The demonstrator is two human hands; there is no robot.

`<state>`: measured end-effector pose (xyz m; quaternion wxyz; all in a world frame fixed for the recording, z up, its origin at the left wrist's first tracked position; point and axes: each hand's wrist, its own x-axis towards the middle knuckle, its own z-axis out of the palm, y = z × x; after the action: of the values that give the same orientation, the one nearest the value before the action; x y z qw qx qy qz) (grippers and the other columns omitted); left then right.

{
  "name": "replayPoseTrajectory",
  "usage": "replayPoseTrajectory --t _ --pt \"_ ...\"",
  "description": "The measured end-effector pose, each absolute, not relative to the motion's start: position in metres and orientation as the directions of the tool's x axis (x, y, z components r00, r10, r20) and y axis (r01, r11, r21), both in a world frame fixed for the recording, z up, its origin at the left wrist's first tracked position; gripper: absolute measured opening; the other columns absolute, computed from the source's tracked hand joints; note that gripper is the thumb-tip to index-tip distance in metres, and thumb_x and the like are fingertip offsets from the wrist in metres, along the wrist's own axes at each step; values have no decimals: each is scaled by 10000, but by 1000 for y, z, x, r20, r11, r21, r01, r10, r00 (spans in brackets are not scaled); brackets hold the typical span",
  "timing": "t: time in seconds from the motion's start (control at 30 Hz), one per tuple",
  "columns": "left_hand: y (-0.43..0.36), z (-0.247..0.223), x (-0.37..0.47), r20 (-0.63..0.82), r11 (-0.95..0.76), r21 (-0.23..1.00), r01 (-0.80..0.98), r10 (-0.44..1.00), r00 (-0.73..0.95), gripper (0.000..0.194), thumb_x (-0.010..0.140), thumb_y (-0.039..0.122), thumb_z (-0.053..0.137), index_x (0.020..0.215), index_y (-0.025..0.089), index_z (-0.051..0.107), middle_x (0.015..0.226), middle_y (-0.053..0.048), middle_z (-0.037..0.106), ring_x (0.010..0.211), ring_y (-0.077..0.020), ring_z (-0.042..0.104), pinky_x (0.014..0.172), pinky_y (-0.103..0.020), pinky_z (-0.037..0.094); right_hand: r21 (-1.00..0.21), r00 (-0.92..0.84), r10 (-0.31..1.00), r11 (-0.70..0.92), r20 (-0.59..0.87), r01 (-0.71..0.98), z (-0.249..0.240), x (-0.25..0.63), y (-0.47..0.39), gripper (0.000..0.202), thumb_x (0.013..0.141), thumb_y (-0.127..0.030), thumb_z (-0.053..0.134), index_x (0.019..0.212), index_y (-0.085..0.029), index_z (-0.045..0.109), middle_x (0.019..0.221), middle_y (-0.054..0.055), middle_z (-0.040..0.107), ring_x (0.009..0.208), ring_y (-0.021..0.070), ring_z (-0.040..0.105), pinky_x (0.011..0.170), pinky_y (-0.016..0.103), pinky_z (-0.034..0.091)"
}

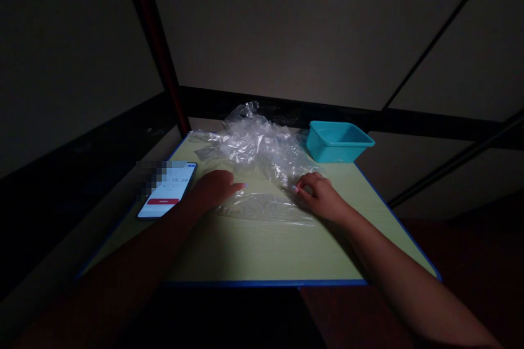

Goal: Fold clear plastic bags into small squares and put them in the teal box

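A clear plastic bag (pixel 266 208) lies flattened on the pale yellow table (pixel 262 256), between my two hands. Behind it, more crumpled clear plastic (pixel 254 144) is heaped toward the back edge. My left hand (pixel 218 185) is at the left side of the flat plastic, thumb stretched out to the right and apart from the other fingers, which are partly hidden. At the right side, my right hand (pixel 317 191) has its thumb and fingertips brought together on the edge of the plastic.
A lit phone (pixel 166 193) lies at the table's left edge, beside my left forearm. An open turquoise bin (pixel 338 147) stands at the back right corner. Dark-trimmed panels rise behind the table.
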<state>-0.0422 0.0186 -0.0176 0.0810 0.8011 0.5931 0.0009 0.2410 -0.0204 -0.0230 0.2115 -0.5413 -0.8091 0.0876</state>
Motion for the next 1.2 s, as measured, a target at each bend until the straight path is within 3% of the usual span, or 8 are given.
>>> replayPoseTrajectory --t 0.4,0.5,0.63,0.7,0.8,1.03,1.2 --pt "13 -14 -40 -104 -263 18 965 959 264 459 876 531 378 823 158 640 927 -140 677 893 -291 627 721 -346 449 -381 -369 894 443 255 812 -16 234 -30 157 865 -287 527 873 -168 630 899 82 645 931 227 542 848 345 369" --pt "12 -14 -39 -104 -245 32 969 963 247 469 871 542 383 859 148 636 904 -141 675 871 -298 632 711 -360 454 -341 -475 839 542 264 768 -13 224 -41 351 876 -382 531 1145 -159 572 1125 129 606 1077 266 507 931 409 341" --pt "14 -16 -39 -106 -242 38 970 964 245 496 884 547 355 861 145 645 879 -139 677 853 -290 637 722 -358 456 -276 -729 669 735 146 619 -19 208 -55 692 885 -510 503 1468 -239 247 1497 138 319 1352 298 290 1089 541 73" --pt "15 -18 -40 -98 -250 26 968 963 251 522 896 544 326 851 142 654 881 -148 679 866 -296 638 738 -363 454 -275 -786 614 770 70 576 -24 203 -58 729 885 -530 497 1489 -271 180 1545 116 212 1404 277 203 1101 539 -8" --pt "15 -17 -39 -105 -231 8 973 967 231 557 897 566 316 847 134 663 895 -165 682 873 -306 641 740 -367 453 -275 -803 595 771 -8 574 -30 201 -61 690 893 -531 485 1479 -286 217 1556 98 153 1428 247 145 1109 525 -46" --pt "13 -15 -39 -107 -237 21 971 965 238 542 885 569 350 877 126 660 914 -167 685 878 -310 641 741 -374 456 -313 -802 594 753 -53 579 -26 205 -61 694 874 -523 523 1468 -292 249 1540 100 189 1423 258 173 1100 565 -52" --pt "19 -18 -41 -120 -235 63 970 963 242 523 863 592 376 793 150 646 822 -128 674 828 -277 632 724 -348 445 -348 -798 591 729 -114 590 -18 205 -60 713 846 -518 570 1457 -301 275 1534 88 209 1425 274 152 1078 596 -90"
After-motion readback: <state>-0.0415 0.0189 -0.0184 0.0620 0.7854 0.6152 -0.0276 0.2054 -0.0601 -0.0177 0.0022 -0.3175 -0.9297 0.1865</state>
